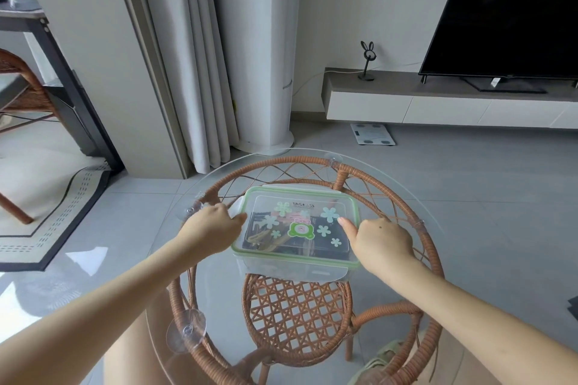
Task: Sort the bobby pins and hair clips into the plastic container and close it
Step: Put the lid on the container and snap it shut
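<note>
Clamping the lid (301, 222) on the plastic container (294, 266)
left hand (215, 229) is gripping the side latch (236, 211), right hand (382, 242) is gripping the lid's right edge

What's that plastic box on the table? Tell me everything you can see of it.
The box is clear plastic, rectangular with rounded corners, lying flat on the glass table. Its green-rimmed lid is on, with pale flower stickers and a green animal one. Dark, tan and pink items show dimly inside. The near latch flap looks unfastened. The left hand grips its left edge; the right hand holds the right edge, thumb on the lid.
</note>
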